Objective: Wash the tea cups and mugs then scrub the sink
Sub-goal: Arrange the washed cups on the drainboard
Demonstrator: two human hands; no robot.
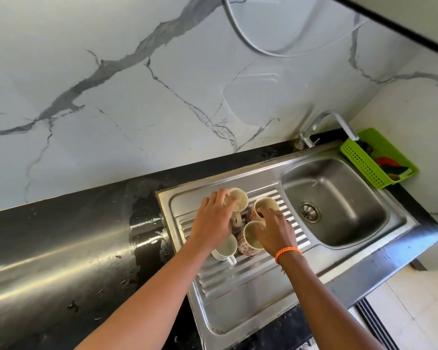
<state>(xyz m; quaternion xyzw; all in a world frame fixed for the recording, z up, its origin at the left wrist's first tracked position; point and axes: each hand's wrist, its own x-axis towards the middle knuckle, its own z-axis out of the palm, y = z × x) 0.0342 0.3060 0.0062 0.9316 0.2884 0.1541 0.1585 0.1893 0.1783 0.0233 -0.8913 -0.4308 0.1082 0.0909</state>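
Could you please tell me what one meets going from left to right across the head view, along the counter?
Black countertop → draining board with the cups → sink basin with its drain → green basket.

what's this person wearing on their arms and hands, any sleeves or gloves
No sleeves and no gloves: both forearms are bare as far as the picture shows. The right hand has a thin orange braided band around the wrist, with a small loose end hanging below it. The left hand wears nothing, no ring or watch visible.

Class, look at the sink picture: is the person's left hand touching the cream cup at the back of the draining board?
Touching. The head view shows the left hand with its fingers wrapped on the rim of the cream cup.
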